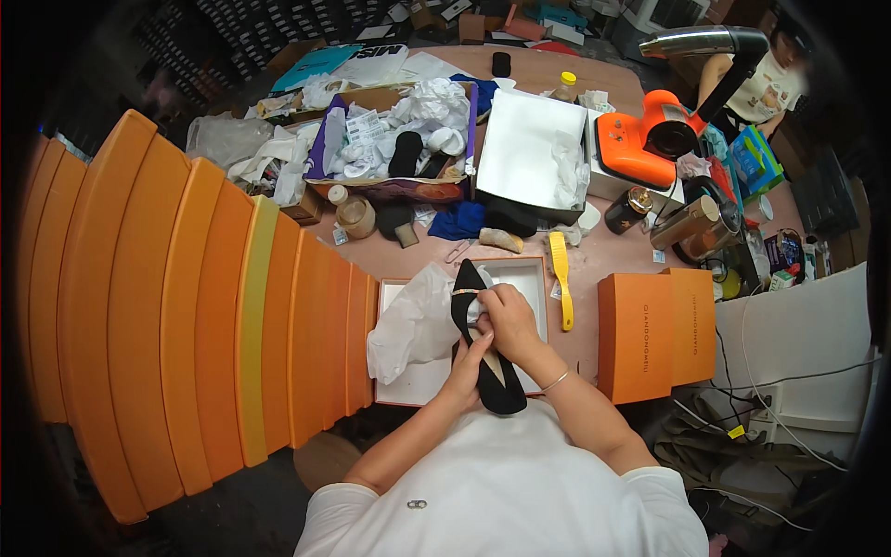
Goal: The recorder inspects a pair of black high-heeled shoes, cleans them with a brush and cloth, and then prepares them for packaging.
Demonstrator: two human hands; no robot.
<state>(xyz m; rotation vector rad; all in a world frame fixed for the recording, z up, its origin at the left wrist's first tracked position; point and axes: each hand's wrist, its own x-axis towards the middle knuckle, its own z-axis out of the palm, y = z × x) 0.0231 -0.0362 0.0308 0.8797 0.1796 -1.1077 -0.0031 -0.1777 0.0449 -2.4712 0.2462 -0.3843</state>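
Note:
A black pointed-toe shoe (502, 395) with a pale insole is held up over an open white-lined shoebox (520, 275), its toe pointing away from me. My left hand (467, 371) grips the shoe's side, thumb across the edge of the opening. The fingers of my right hand (509, 320) reach into the shoe's front opening, closed around white crumpled paper (478, 306); how far the paper goes inside is hidden. White tissue paper (413, 320) spills over the left part of the shoebox.
Stacked orange boxes (213, 316) rise at my left; two orange shoeboxes (640, 334) lie right. A yellow brush (561, 278) sits beside the open box. Behind are a purple box (320, 148) of crumpled paper, a white box (524, 139) and an orange machine (636, 148). Another person (766, 88) is far right.

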